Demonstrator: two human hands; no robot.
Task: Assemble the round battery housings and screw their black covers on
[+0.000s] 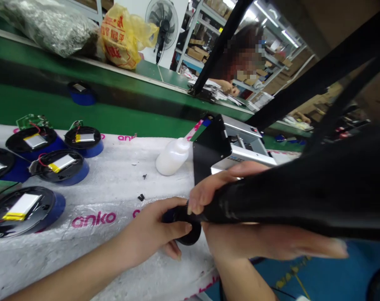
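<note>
My left hand (158, 230) is closed on a round black-and-blue housing (191, 235) above the wrapped bench; fingers cover much of it. My right hand (240, 242) grips a long black cylindrical tool (265, 196), which runs in from the right edge close to the camera. The tool's narrow end meets the housing, and the exact contact point is hidden. Left of my hands stand several similar blue round housings (64, 167) with black tops, each bearing a silver pouch battery (23, 205) with yellow tape. Some have red wires and green circuit boards (33, 122).
A white squeeze bottle (173, 156) stands beside a black-and-silver machine (240, 142). Small black scraps (141, 197) lie on the foam-wrapped surface (114, 242). Behind runs a green conveyor belt (121, 110) carrying another housing (82, 93). A co-worker's hand (225, 87) is across it.
</note>
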